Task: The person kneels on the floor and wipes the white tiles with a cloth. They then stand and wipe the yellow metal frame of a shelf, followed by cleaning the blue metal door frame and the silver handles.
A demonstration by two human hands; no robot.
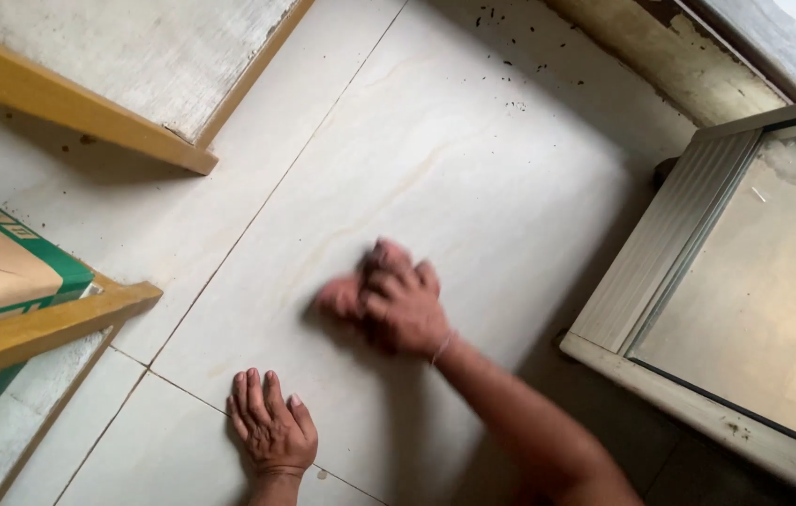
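Note:
My right hand is blurred with motion and pressed down on a large cream floor tile. Its fingers are curled around a small reddish wad, which looks like a cloth and pokes out on the hand's left side. The blur hides what it is exactly. My left hand lies flat on the floor close to me, palm down and fingers spread, holding nothing. It rests just past a grout line between tiles.
A wooden-framed board leans in at the upper left. A brown carton with green edges sits behind a wooden rail at the left. A pale-framed glass panel stands at the right. Dark specks dot the far tile.

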